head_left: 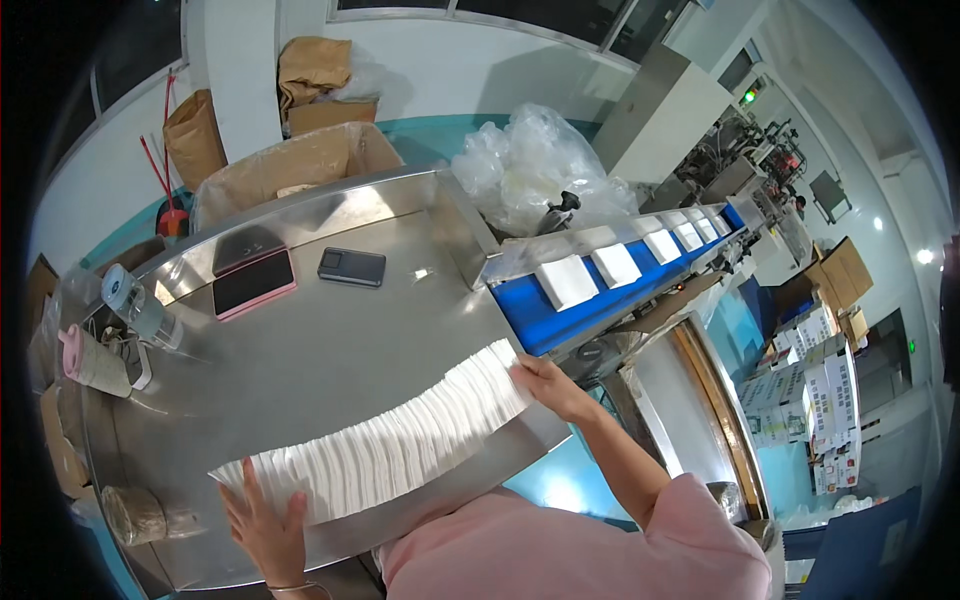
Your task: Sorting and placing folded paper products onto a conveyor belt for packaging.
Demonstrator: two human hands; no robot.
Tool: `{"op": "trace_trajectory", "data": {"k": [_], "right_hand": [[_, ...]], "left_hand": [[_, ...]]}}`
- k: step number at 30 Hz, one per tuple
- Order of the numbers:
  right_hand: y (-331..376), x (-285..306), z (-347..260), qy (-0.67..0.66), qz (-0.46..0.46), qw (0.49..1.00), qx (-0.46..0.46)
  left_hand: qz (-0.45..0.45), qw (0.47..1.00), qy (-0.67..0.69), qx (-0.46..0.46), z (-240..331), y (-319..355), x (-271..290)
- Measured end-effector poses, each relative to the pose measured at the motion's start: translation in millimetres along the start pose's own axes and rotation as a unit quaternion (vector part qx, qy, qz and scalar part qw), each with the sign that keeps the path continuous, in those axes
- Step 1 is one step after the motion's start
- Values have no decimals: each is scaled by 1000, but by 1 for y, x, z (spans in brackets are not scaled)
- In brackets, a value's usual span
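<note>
A long, slightly curved row of white folded tissues stands on edge along the near side of the steel table. At its left end is my left hand, fingers spread and laid against the tissues, thumb apart. My right hand is closed on the far right end of the row, fingers bent round it; some fingertips are hidden. Just beyond that hand runs a blue conveyor belt, carrying several square white tissue stacks in single file.
A pink-edged tablet and a dark phone lie on the table's far half. A clear bottle and a pink-lidded cup stand at left, near a tape roll. Raised steel walls edge the back; plastic bags sit beyond.
</note>
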State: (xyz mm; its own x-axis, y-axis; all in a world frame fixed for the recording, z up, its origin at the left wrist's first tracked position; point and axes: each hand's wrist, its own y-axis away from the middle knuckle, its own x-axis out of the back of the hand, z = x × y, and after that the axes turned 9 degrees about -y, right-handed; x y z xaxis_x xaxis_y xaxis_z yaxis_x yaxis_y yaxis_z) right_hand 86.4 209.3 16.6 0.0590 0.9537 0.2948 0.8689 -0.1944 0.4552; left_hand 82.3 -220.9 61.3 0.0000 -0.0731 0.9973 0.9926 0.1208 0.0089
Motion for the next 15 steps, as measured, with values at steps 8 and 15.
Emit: {"op": "trace_trajectory", "data": {"k": [8, 15], "right_hand": [[12, 1, -14, -373, 89, 923, 6], [16, -11, -21, -58, 32, 998, 11]], "left_hand": [[1, 1000, 14, -1, 2, 3, 3], [-9, 1000, 7, -15, 7, 5, 5]]}}
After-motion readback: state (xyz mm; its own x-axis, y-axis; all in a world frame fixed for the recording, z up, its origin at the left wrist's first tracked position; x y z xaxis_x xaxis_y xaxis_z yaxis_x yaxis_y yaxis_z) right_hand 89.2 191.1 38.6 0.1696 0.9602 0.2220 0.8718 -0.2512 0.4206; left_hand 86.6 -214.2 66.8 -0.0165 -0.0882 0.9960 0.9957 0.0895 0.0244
